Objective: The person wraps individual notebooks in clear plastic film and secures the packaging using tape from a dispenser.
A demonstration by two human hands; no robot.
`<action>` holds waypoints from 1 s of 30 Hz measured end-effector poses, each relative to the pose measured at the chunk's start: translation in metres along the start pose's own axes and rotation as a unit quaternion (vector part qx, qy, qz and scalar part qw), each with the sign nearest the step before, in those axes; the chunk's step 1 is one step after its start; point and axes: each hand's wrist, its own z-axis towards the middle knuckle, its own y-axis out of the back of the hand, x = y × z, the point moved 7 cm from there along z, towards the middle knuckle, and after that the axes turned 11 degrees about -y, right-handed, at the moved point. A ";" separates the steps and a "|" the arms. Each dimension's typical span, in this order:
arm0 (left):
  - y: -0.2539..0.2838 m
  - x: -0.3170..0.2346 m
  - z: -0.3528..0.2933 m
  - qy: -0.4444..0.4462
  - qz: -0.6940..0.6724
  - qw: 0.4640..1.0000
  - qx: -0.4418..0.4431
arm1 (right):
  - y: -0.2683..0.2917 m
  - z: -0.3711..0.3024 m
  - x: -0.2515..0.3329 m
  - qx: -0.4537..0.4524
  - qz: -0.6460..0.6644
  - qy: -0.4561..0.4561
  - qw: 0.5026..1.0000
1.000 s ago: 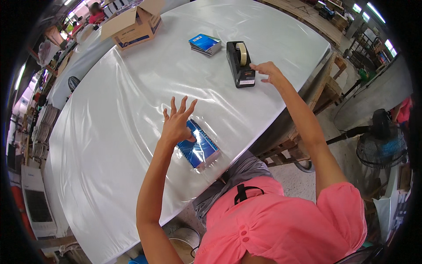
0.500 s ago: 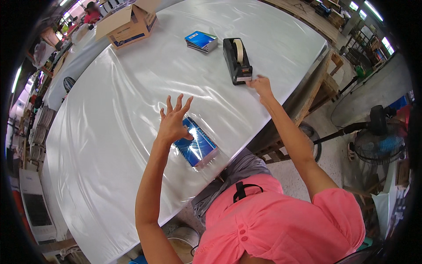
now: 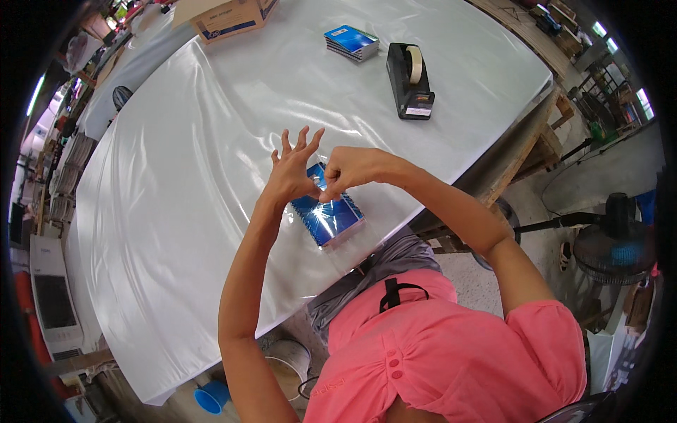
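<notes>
On the table in front of me lies a blue spiral-bound notebook (image 3: 330, 222) in a clear plastic wrapper. My left hand (image 3: 295, 169) is over its upper left part, the thumb down on the wrapper and the other fingers spread. Close beside that thumb, my right hand (image 3: 343, 171) is closed, its fingertips pinched down at the notebook's upper part. Whatever the pinch holds is too small to make out. Farther off stands a black tape dispenser (image 3: 407, 84) with a roll of pale tape (image 3: 416, 65) in it.
A stack of blue spiral notebooks (image 3: 350, 42) sits left of the dispenser. An open cardboard box (image 3: 233, 20) stands at the far left on the white-sheeted table (image 3: 176, 233). Beyond the table's right edge is a black fan (image 3: 612, 243); a bucket (image 3: 289, 356) is on the floor below.
My right hand has left the front of the tape dispenser and come back to the wrapped notebook, next to my left thumb. My left hand stays spread there. The whole view has shifted slightly.
</notes>
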 end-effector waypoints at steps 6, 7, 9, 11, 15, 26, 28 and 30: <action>-0.004 0.005 -0.003 0.000 -0.020 1.000 0.003 | -0.016 0.006 0.001 -0.065 -0.214 -0.086 0.971; -0.004 0.007 -0.004 0.001 -0.021 1.000 0.004 | -0.016 0.006 0.001 -0.082 -0.233 -0.098 0.964; -0.002 0.009 -0.006 0.003 -0.037 0.999 -0.007 | -0.017 0.008 0.008 -0.085 -0.266 -0.107 0.954; -0.002 0.008 -0.006 0.007 -0.031 1.000 0.000 | -0.017 0.008 0.007 -0.090 -0.299 -0.116 0.943; 0.002 -0.002 -0.006 -0.004 0.020 0.999 0.030 | -0.014 0.005 -0.005 -0.091 -0.235 -0.061 0.966; 0.000 -0.024 0.007 0.002 0.054 0.999 -0.009 | -0.005 -0.001 -0.028 -0.005 -0.087 -0.031 0.996; -0.006 -0.025 0.009 -0.008 0.059 0.998 0.024 | -0.005 -0.007 -0.022 -0.008 -0.088 -0.031 0.996; -0.007 -0.027 0.008 -0.006 0.061 0.998 0.034 | -0.008 -0.009 -0.022 -0.015 -0.089 -0.033 0.995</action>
